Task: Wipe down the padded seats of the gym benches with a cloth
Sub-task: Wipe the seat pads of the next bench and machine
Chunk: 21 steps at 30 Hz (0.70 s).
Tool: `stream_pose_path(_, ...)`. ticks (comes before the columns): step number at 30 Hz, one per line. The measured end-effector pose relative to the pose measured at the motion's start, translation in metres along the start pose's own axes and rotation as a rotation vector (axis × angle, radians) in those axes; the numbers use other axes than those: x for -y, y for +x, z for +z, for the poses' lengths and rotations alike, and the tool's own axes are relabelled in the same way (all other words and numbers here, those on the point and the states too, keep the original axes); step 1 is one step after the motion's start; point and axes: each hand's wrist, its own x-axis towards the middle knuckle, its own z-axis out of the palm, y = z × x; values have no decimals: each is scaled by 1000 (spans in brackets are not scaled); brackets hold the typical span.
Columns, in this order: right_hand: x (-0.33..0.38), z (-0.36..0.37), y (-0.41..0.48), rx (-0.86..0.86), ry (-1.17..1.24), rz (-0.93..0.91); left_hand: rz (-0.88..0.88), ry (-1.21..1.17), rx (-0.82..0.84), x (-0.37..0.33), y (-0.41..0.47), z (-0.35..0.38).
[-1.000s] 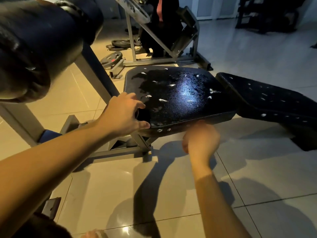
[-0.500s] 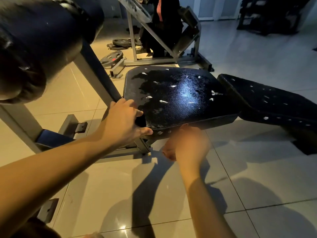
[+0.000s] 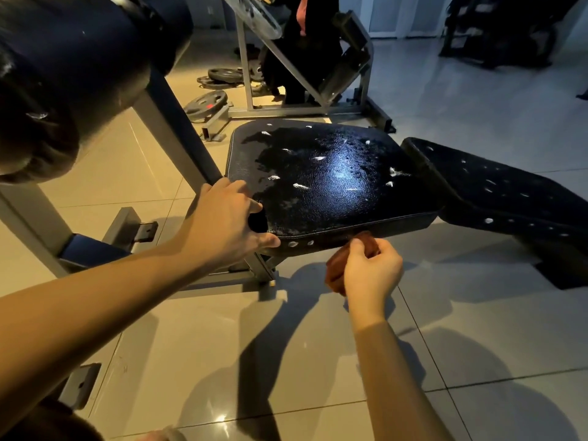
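A black padded bench seat (image 3: 331, 183) fills the middle of the view, shiny and dotted with small white specks. Its black back pad (image 3: 496, 192) slopes away to the right, also specked. My left hand (image 3: 222, 224) grips the seat's near left corner, thumb along the front edge. Just below the seat's front edge, my right hand (image 3: 369, 268) holds a bunched reddish-brown cloth (image 3: 335, 272). The cloth's upper part touches the seat's front side.
A large black roller pad (image 3: 73, 68) on a grey frame (image 3: 178, 128) looms at upper left. Weight plates (image 3: 206, 103) lie on the tiled floor behind. Another grey machine frame (image 3: 305, 106) stands beyond the seat. Dark equipment (image 3: 496, 30) sits at far right.
My right hand has drawn down and right from the seat's front edge, and the reddish-brown cloth now shows in it. My left hand stays on the seat corner.
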Motion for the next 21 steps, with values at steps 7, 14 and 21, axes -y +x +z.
stream_pose_path(7,2,-3,2,-10,-4,11,3,12,0,0,0,-1)
stream_pose_path(14,0,-1,4,-15,24,39,-11,25,14,-2,0,-1)
stream_pose_path(21,1,4,3,-22,53,46,-18,-3,17,-2,0,-1)
